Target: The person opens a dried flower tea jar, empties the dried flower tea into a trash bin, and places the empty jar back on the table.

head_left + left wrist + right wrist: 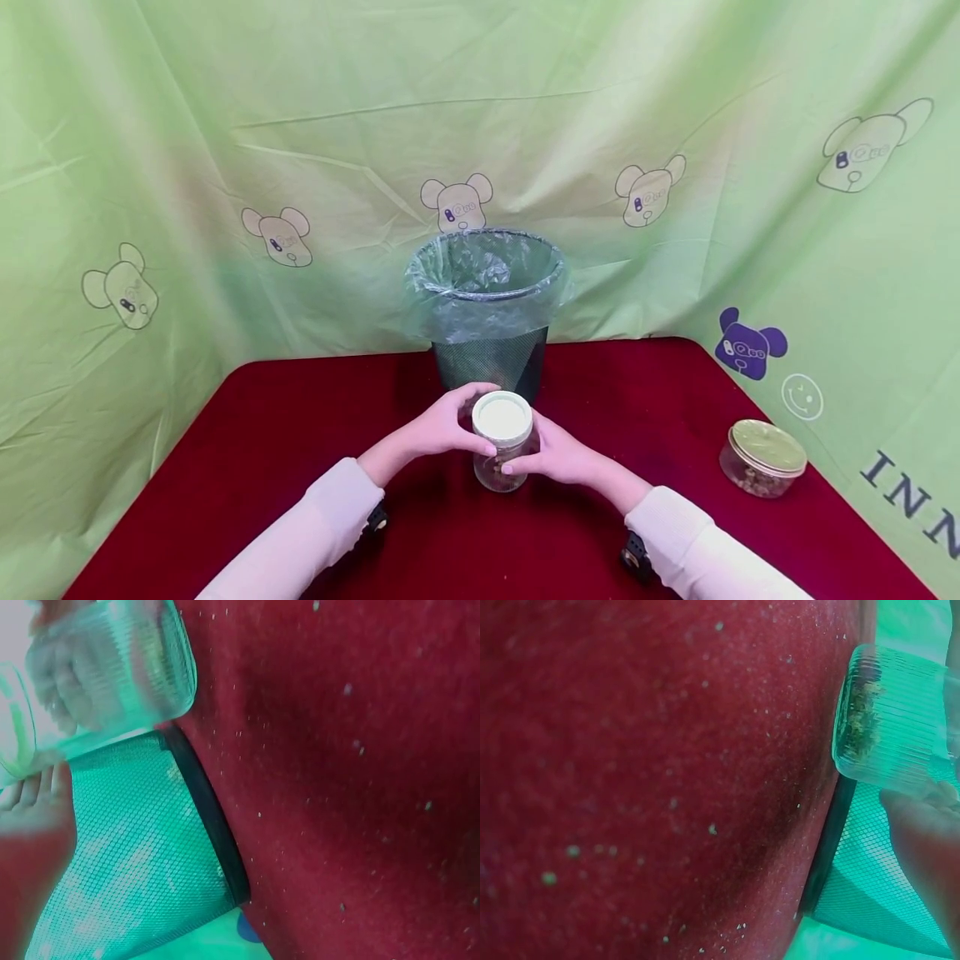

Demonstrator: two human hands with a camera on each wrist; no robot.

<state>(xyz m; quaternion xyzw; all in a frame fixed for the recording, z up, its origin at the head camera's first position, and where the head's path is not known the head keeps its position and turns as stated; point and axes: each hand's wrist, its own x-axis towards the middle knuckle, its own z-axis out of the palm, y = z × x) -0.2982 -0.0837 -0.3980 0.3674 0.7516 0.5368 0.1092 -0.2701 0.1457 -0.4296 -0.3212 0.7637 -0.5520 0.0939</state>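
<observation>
A ribbed clear jar (499, 479) with a white lid (502, 417) is upright at the middle of the table, in front of the bin. My left hand (442, 423) curls round its left side near the lid, thumb at the front. From the right, my right hand (561, 454) grips the jar's body, thumb across the front. In the right wrist view, small brown bits (862, 720) lie at the bottom of the jar. The left wrist view shows the jar (120, 675) tilted in the picture, with fingers seen through it. Whether its base touches the table cannot be told.
Behind the jar stands a dark mesh bin (487, 354) with a clear plastic liner (487, 317) over its rim. A round, low clear container (759, 479) with a gold-coloured lid and brown contents sits near the right edge of the red-covered table (262, 467). Green printed cloth (360, 100) surrounds it.
</observation>
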